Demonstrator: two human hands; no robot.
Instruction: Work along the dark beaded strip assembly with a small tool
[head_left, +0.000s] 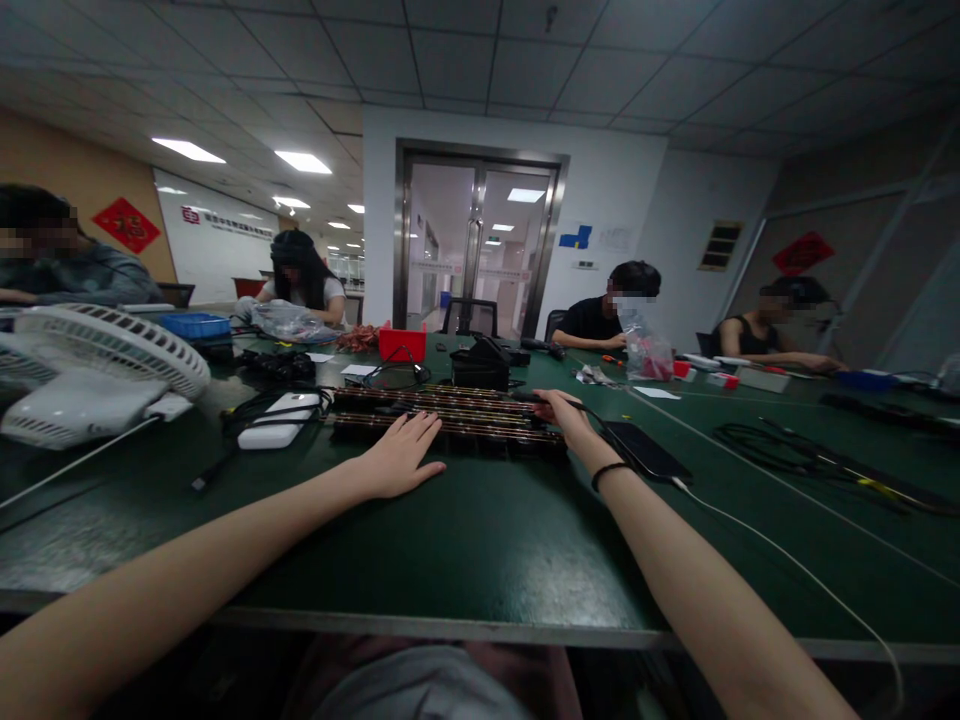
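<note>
In the head view, a row of long thin copper and yellow strands (480, 408) lies across a dark holder (450, 441) on the green table. My left hand (405, 455) lies flat at its near left side, fingers stretched out and the fingertips at the strands. At the right end of the row, my right hand (566, 418) has its fingers closed on a slim black handle (534, 397) with a black cord running back past the wrist. The handle's exact kind is too small and dark to tell.
A white fan (112, 360) and a white power bank (279, 420) with black cables stand left. A black phone (646, 452) on a white cable lies right. Behind are a red bin (402, 344) and a black device (480, 362). Several people sit around the table.
</note>
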